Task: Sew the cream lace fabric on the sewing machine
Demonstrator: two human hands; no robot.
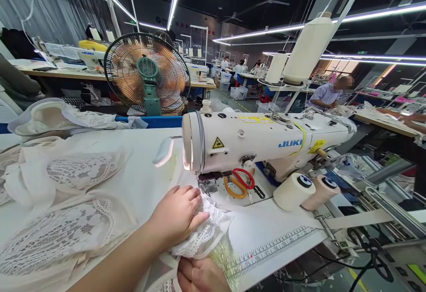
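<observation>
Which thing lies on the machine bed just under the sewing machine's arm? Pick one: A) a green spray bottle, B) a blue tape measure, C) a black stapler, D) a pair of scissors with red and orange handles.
D: the scissors with red and orange handles lie on the bed under the arm of the sewing machine, right of the needle area.
</observation>
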